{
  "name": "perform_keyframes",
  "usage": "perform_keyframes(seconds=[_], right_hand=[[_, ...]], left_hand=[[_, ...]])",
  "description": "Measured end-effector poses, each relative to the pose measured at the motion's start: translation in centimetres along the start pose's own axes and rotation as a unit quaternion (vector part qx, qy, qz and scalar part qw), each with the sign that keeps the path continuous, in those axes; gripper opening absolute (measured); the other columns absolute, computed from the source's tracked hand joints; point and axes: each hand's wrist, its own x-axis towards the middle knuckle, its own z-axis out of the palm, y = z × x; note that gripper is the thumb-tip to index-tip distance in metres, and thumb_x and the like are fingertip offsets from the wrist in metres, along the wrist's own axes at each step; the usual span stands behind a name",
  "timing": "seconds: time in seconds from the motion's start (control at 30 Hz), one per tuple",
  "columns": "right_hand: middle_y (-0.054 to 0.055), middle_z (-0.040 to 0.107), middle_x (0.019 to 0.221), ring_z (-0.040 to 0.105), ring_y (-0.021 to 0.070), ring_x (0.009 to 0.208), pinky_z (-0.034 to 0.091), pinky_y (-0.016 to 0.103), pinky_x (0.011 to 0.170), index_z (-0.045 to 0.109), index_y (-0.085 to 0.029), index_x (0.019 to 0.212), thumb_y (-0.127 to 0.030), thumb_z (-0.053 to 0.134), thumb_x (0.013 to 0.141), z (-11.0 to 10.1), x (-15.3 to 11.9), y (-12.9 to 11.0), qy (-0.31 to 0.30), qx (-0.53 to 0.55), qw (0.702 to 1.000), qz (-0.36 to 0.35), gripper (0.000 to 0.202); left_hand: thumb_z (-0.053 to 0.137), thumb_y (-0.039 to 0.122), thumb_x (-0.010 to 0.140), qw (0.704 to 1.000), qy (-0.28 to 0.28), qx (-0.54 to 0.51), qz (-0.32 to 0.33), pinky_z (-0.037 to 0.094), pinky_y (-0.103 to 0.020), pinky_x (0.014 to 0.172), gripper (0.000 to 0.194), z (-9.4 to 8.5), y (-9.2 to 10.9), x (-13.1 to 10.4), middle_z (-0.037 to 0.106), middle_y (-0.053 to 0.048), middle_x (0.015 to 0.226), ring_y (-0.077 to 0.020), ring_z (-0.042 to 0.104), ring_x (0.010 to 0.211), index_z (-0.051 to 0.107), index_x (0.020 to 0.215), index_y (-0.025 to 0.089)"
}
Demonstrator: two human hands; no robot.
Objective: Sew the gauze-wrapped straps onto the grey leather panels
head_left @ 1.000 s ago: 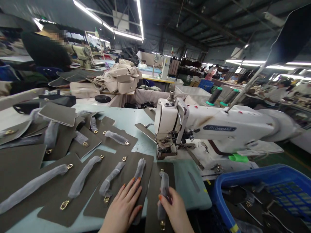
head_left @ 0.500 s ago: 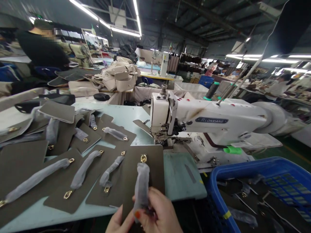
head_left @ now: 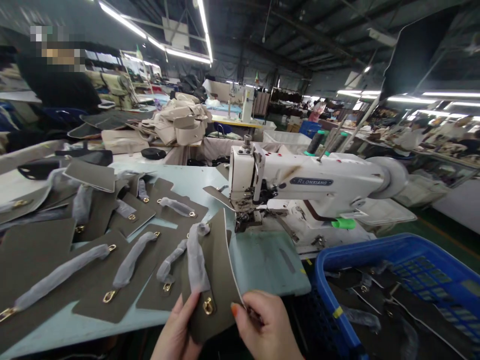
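Note:
A dark olive bag panel (head_left: 219, 260) is tilted up in front of me. Its handle (head_left: 197, 260) is wrapped in whitish plastic film and ends in a gold metal fitting (head_left: 208, 306). My left hand (head_left: 178, 325) grips the panel's lower left, thumb against the wrapped handle. At the lower right edge, my right hand (head_left: 268, 322) is closed, its thumb over the panel's rim; a small dark thing among its fingers is too unclear to name. Similar panels with wrapped handles (head_left: 135, 257) lie to the left on the pale blue tabletop (head_left: 56, 330).
A white sewing machine (head_left: 318, 185) stands just beyond the panel. At right is a blue plastic basket (head_left: 326, 280) with more panels inside. Beige pieces (head_left: 180, 120) are heaped behind the table. A person in dark clothing (head_left: 56, 85) is at the far left.
The held panel has tilted and turned, and its lower gold fitting now shows. My right hand has moved from the handle's lower end to the panel's right edge. The view has shifted slightly.

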Motion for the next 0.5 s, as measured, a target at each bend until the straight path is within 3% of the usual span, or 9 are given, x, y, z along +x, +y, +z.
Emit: perform_keyframes(seconds=[0.13, 0.23, 0.33, 0.4, 0.5], right_hand=[[-0.001, 0.053, 0.06, 0.047, 0.0095, 0.055, 0.025, 0.023, 0.052, 0.053, -0.017, 0.062, -0.012, 0.051, 0.078, -1.5, 1.2, 0.0, -0.014, -0.08, 0.993, -0.083, 0.017], [0.0, 0.058, 0.065, 0.051, 0.0105, 0.06, 0.029, 0.021, 0.055, 0.059, -0.017, 0.069, -0.009, 0.053, 0.077, -1.9, 1.8, 0.7, -0.056, -0.057, 0.994, -0.072, 0.013], [-0.001, 0.056, 0.062, 0.05, 0.01, 0.058, 0.031, 0.019, 0.054, 0.062, -0.016, 0.068, -0.013, 0.054, 0.08, -1.0, 2.0, 1.3, -0.078, 0.023, 0.996, -0.036, 0.015], [-0.001, 0.055, 0.06, 0.049, 0.0099, 0.057, 0.032, 0.019, 0.054, 0.065, -0.015, 0.07, -0.016, 0.054, 0.082, -0.1, 1.9, 1.6, -0.068, 0.085, 0.994, -0.001, 0.016], [-0.001, 0.055, 0.06, 0.047, 0.0097, 0.054, 0.033, 0.018, 0.052, 0.065, -0.014, 0.071, -0.02, 0.054, 0.082, 0.5, 2.0, 1.9, -0.061, 0.178, 0.981, 0.048, 0.017]], left_hand=[[0.077, 0.017, 0.067, 0.991, -0.106, -0.03, -0.076, 0.051, -0.038, 0.084, 0.036, -1.7, -2.3, 1.4, 0.073, -0.005, 0.102, -0.0266, 0.068, 0.094, 0.068, 0.101, 0.024], [0.077, 0.025, 0.066, 0.963, -0.21, -0.084, -0.148, 0.048, -0.043, 0.088, 0.034, -2.1, -3.7, 1.7, 0.07, -0.007, 0.112, -0.0293, 0.064, 0.102, 0.071, 0.1, 0.024], [0.074, 0.04, 0.07, 0.93, -0.292, -0.115, -0.194, 0.049, -0.039, 0.087, 0.038, -0.8, -4.3, 1.4, 0.07, -0.011, 0.11, -0.0304, 0.062, 0.106, 0.072, 0.101, 0.018], [0.073, 0.043, 0.072, 0.931, -0.286, -0.113, -0.199, 0.05, -0.036, 0.085, 0.038, 0.5, -4.3, 1.3, 0.072, -0.013, 0.102, -0.03, 0.064, 0.102, 0.074, 0.096, 0.014], [0.075, 0.033, 0.072, 0.966, -0.182, -0.097, -0.155, 0.054, -0.029, 0.07, 0.026, 2.2, -3.8, 1.8, 0.074, -0.011, 0.091, -0.0242, 0.069, 0.082, 0.074, 0.089, 0.013]])
